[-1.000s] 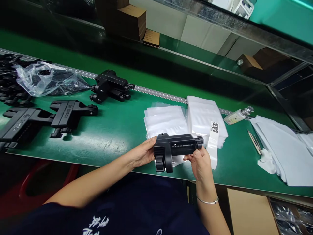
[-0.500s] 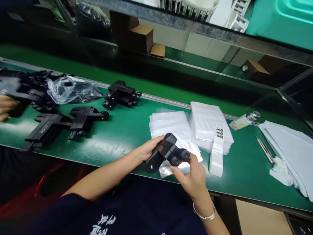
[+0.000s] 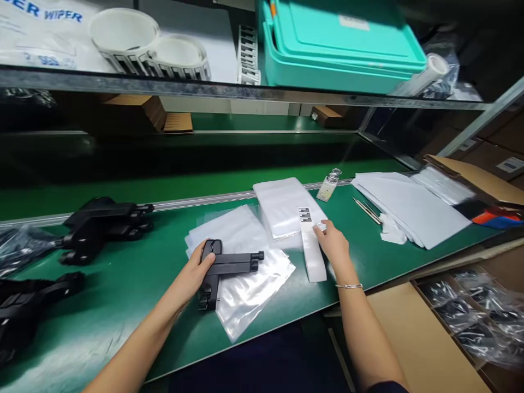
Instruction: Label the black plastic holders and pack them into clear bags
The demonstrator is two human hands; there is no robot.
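My left hand rests on a black plastic clamp part and grips its thick end. The part lies on a stack of clear plastic bags on the green bench. My right hand reaches to the strip of labels lying over a second bag stack. Its fingertips pinch at the strip's upper end near the printed labels.
More black clamp parts lie at the left and far left. A small bottle, tweezers and white sheets sit to the right. A cardboard box with bagged parts stands low right. A shelf overhangs the bench.
The clamp part came down from both hands onto the bags. My right hand let go of it and moved right to the label strip. The view swung up and right.
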